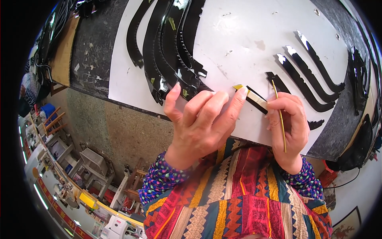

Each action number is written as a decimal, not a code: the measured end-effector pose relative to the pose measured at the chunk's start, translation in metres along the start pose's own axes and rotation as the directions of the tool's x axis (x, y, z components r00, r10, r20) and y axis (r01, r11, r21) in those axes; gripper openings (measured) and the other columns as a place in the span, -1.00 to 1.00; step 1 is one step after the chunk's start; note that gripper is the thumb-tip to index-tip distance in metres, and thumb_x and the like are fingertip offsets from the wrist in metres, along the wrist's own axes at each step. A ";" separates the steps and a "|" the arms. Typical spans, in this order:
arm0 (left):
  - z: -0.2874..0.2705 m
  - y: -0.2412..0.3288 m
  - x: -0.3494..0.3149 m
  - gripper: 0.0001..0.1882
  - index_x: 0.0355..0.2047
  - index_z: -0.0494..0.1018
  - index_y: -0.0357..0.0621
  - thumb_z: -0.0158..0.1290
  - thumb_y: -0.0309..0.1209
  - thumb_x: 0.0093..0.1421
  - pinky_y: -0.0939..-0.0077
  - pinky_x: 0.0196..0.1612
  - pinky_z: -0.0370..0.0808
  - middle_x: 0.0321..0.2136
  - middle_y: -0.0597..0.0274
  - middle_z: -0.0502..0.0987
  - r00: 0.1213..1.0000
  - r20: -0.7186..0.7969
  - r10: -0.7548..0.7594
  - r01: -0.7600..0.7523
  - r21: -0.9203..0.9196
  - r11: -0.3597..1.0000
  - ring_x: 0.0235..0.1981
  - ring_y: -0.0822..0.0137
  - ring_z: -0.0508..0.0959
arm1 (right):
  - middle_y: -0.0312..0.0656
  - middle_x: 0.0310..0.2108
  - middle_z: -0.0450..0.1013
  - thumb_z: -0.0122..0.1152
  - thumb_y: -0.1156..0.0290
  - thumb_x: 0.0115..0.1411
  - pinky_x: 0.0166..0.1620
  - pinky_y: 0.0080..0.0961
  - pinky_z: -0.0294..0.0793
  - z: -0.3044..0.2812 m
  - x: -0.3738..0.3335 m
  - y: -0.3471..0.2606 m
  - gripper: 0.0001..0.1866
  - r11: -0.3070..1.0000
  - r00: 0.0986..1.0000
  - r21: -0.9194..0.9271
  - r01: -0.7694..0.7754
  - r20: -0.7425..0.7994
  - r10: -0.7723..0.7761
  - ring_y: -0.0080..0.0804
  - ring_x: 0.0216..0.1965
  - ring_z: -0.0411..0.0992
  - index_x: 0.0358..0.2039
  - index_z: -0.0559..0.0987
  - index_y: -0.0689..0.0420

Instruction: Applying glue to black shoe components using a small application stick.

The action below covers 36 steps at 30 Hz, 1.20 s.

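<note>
My left hand [203, 123] is spread over the white sheet, its fingers apart. One fingertip presses on the yellow-tipped end of a short black strip [256, 104] with a pale band along its top. At the other end of this strip, my right hand [292, 123] is closed, with a thin brass-coloured stick [281, 115] held between its fingers, slanting up past the fingertips. Whether the right fingers also pinch the strip is hard to see. Just beyond them lies a black curved piece [278, 83], partly covered by the hand.
Several long glossy black curved strips [167, 51] with notched edges lie overlapped at left. More curved black strips [314, 79] are laid out at right. The white sheet [246, 36] covers a dark worn table [93, 51]. Wooden stools [53, 121] stand on the floor at left.
</note>
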<state>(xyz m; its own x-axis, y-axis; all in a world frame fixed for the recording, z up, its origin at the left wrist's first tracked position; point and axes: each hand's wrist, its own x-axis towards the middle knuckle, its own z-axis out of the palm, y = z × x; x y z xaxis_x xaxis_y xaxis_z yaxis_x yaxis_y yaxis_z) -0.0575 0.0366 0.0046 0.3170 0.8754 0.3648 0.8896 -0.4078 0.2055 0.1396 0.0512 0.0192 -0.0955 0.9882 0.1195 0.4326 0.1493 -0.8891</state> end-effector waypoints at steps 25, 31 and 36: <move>-0.003 0.009 0.002 -0.36 0.08 0.53 0.65 -0.34 0.43 0.22 -0.10 0.36 -0.18 0.16 0.51 0.41 0.983 0.183 -0.004 -0.019 0.124 0.992 0.15 0.33 0.26 | -0.05 -0.37 0.49 0.38 0.79 -0.03 -0.37 -0.48 0.54 -0.020 -0.007 0.012 -0.68 0.938 0.963 -0.219 0.269 0.044 -0.266 -0.23 -0.39 0.52 -0.24 0.56 0.29; -0.003 0.009 0.005 -0.31 0.10 0.51 0.71 -0.38 0.49 0.16 -0.11 0.36 -0.19 0.13 0.49 0.37 0.978 0.208 0.007 -0.035 0.129 0.991 0.14 0.31 0.22 | -0.05 -0.40 0.50 0.37 0.81 -0.06 -0.37 -0.47 0.53 -0.021 -0.006 0.013 -0.68 0.945 0.963 -0.188 0.269 0.040 -0.267 -0.22 -0.40 0.52 -0.25 0.57 0.30; -0.004 0.010 0.005 -0.31 0.10 0.51 0.71 -0.38 0.49 0.15 -0.12 0.36 -0.20 0.13 0.49 0.37 0.976 0.219 0.008 -0.038 0.136 0.990 0.15 0.30 0.21 | -0.05 -0.40 0.52 0.37 0.81 -0.08 -0.37 -0.46 0.51 -0.022 -0.006 0.015 -0.69 0.937 0.955 -0.182 0.297 0.051 -0.293 -0.23 -0.41 0.51 -0.28 0.60 0.31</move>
<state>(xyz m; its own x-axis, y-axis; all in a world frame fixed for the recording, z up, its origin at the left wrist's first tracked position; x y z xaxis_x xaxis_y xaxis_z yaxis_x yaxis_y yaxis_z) -0.0486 0.0357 0.0122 0.3882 0.9077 0.1592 0.9132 -0.4022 0.0664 0.1665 0.0477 0.0152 -0.2634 0.8980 0.3523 0.5403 0.4399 -0.7174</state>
